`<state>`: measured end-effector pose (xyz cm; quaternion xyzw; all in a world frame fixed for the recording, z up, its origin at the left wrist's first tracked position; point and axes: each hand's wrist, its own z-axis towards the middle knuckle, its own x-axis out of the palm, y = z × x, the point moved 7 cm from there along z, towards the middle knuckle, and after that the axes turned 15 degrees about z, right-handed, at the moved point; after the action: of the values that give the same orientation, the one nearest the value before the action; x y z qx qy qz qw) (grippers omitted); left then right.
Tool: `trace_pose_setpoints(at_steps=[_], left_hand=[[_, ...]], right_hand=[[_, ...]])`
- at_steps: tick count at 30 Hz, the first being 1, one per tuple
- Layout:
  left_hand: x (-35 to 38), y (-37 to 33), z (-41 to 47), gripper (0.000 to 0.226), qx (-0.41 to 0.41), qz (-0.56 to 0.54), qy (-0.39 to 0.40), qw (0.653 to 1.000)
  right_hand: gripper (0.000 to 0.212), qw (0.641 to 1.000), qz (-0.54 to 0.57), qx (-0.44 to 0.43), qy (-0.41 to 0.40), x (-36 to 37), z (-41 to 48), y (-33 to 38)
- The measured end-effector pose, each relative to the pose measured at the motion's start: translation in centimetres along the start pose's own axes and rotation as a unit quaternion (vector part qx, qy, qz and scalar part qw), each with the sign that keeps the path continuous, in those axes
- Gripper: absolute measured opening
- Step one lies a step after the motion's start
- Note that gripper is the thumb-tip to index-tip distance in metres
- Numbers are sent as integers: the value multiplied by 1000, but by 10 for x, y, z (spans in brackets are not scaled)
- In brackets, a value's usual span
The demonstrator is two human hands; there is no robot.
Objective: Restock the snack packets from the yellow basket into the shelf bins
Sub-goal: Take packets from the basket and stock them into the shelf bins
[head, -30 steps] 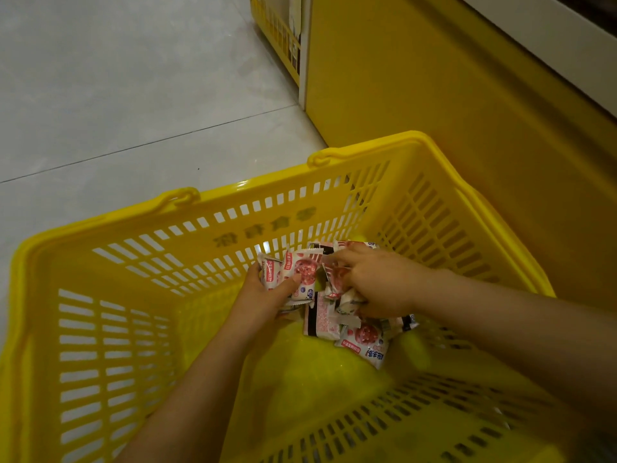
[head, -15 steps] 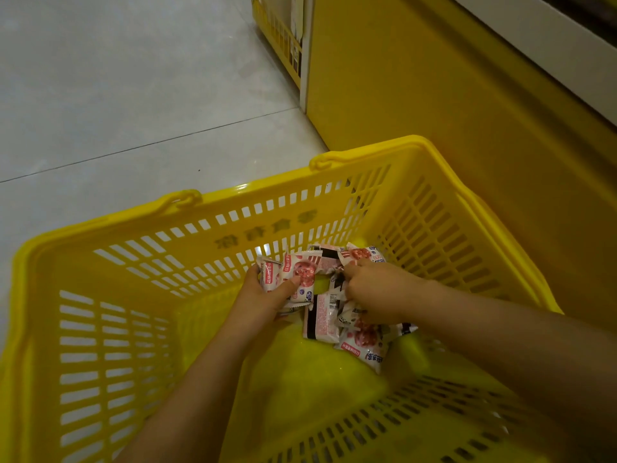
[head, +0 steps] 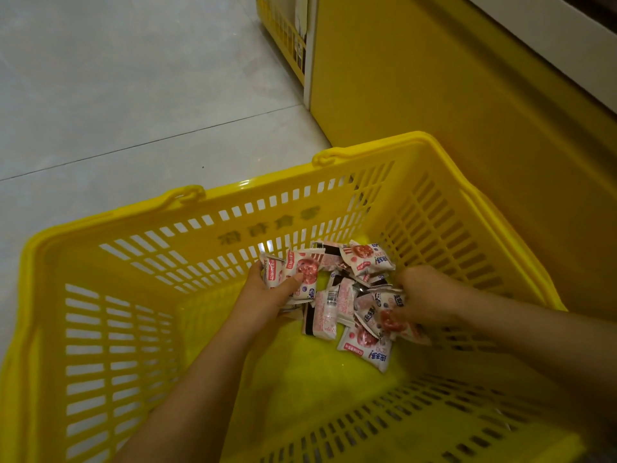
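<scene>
**Both hands down in the yellow basket, gathering packets**

The yellow basket (head: 233,208) stands on the pale tiled floor (head: 133,95), its right side close to a yellow shelf base (head: 450,111). All the snack packets (head: 329,309) in view lie inside the basket, heaped toward the far right corner of its bottom (white and pink wrappers with a round red picture, the print too small to read).

The left hand (head: 267,295) holds a small fan of packets (head: 300,269) upright at the left edge of the heap. Its thumb presses across the front one and its other fingers are hidden behind the fan.

The right hand (head: 425,295) comes in from the right with its back upward. Its fingers are curled down into the heap and closed round a few wrappers that stick out beneath it on the left, though the fingertips themselves cannot be seen.

One top packet (head: 365,260) leans near the far slatted wall, beyond both hands. A near packet (head: 365,349) lies flat on the basket bottom, closest to the camera and just below the right hand
</scene>
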<state>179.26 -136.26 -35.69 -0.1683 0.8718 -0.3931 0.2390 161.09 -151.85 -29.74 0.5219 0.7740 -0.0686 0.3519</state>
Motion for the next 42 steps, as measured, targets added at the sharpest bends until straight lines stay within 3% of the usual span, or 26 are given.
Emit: trace_pose_setpoints(at_steps=[3, 6, 9, 12, 14, 16, 22, 27, 29, 34, 42], left_hand=[[1, 0, -1, 52, 2, 3, 2, 1000], [1, 0, -1, 53, 0, 7, 0, 1000], [0, 1, -1, 54, -2, 5, 2, 1000], [0, 1, -1, 55, -4, 4, 4, 1000], [0, 1, -1, 56, -4, 3, 3, 1000], [0, 1, -1, 57, -6, 2, 3, 1000], [1, 2, 0, 60, -9, 5, 6, 1000], [0, 4, 0, 62, -7, 16, -4, 1000], [1, 5, 0, 57, -4, 19, -5, 1000], [3, 6, 3, 59, 0, 30, -9, 1000], [9, -22, -12, 55, 31, 25, -4, 999]], right_hand=[[16, 998, -51, -39, -22, -16, -3, 16], [28, 993, -11, -100, -65, -37, -7, 34], [13, 987, -39, -159, -6, -31, -7, 46], [19, 963, -190, -178, 72, 8, -2, 45], [42, 926, -322, -174, 93, 31, 3, 36], [45, 915, -356, -156, 110, 43, 6, 28], [18, 927, -314, -184, 91, 40, -1, 27], [32, 966, -117, -224, -54, -8, -1, 43], [41, 963, -116, -215, -111, -13, 5, 45], [50, 961, -142, -194, -138, 11, 22, 38], [40, 971, 47, -169, -159, -33, -16, 35]])
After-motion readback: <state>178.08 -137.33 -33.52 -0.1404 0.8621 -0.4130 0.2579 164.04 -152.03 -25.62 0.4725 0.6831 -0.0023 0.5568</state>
